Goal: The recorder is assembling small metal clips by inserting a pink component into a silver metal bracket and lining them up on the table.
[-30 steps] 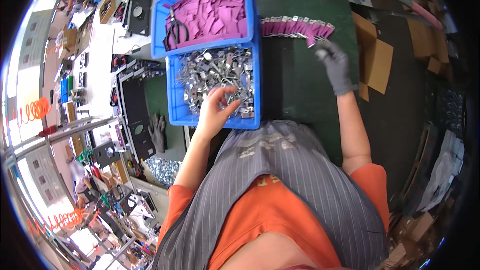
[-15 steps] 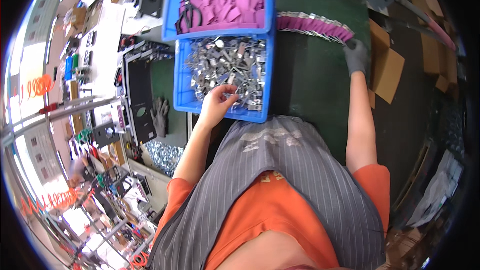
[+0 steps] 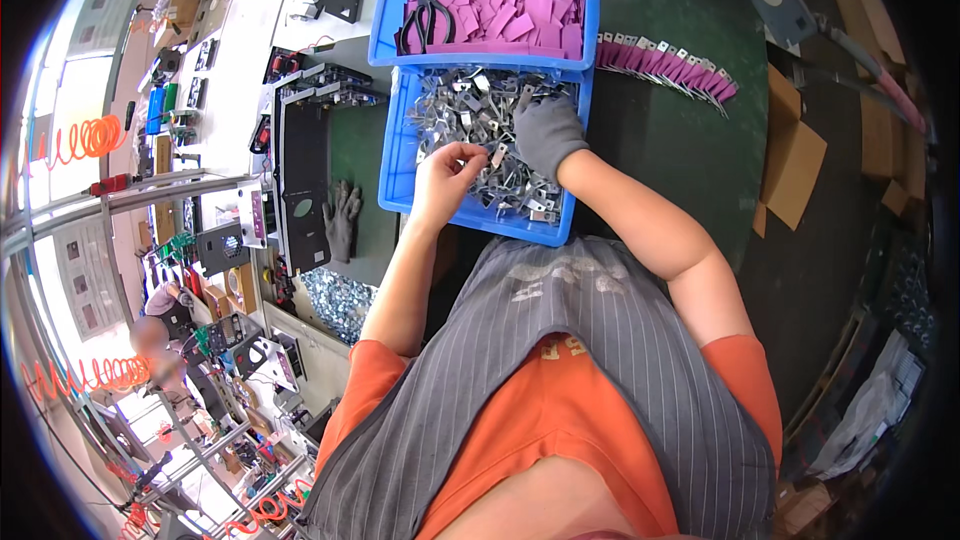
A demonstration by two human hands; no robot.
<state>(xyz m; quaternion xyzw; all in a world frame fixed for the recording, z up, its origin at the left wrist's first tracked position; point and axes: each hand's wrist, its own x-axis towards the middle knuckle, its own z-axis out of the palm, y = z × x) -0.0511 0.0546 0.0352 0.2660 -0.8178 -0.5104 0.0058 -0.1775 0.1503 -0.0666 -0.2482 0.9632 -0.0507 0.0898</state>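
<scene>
My bare left hand (image 3: 447, 180) is over the lower blue bin (image 3: 398, 165), thumb and fingertips brought together in a pinch. Whether a small part sits between them is too small to make out. My right hand (image 3: 550, 137), in a grey glove, reaches into the same bin's right side. Its fingertips are among the small bent metal clips (image 3: 470, 105), so their grip is hidden. Beyond, the upper blue bin (image 3: 385, 10) holds flat purple pieces (image 3: 520, 0) and black-handled scissors (image 3: 428, 22). A curved row of purple pieces with metal clips (image 3: 665, 65) lies on the green table to the right.
A loose grey glove (image 3: 342, 220) lies left of the bins, beside a black panel (image 3: 302, 195). Cardboard boxes (image 3: 793, 150) stand past the table's right edge. At the lower left, a mass of small shiny parts (image 3: 338, 302) shows. A person (image 3: 175, 305) is far left.
My right hand has left the right end of the row and come left into the metal-clip bin. My left hand stays pinched over that bin. The whole view has shifted slightly.
</scene>
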